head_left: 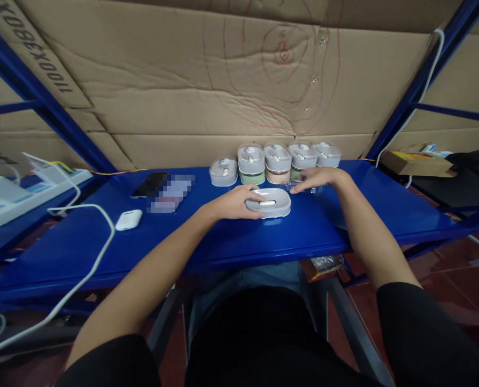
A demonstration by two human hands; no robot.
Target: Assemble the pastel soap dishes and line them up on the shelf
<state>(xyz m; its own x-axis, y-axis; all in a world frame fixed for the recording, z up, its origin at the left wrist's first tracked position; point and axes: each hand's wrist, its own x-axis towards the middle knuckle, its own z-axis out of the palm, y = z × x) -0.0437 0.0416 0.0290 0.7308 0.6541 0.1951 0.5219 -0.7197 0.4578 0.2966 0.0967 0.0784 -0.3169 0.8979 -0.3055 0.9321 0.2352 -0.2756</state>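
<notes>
My left hand grips the left end of an oval grey container, its thumb over the near rim and its fingers on the far rim. The container stands uncovered on the blue table, with a small white, rounded piece inside. Just beyond its right end, my right hand is closed on a clear plastic lid, which is partly hidden by the fingers. Behind both hands are several similar oval containers with clear tops, some stacked on green or pink ones.
On the left of the blue table lie a dark phone, a second device with a blurred screen and a white earbud case. A white cable loops over the left edge. Cardboard walls the back, between blue posts.
</notes>
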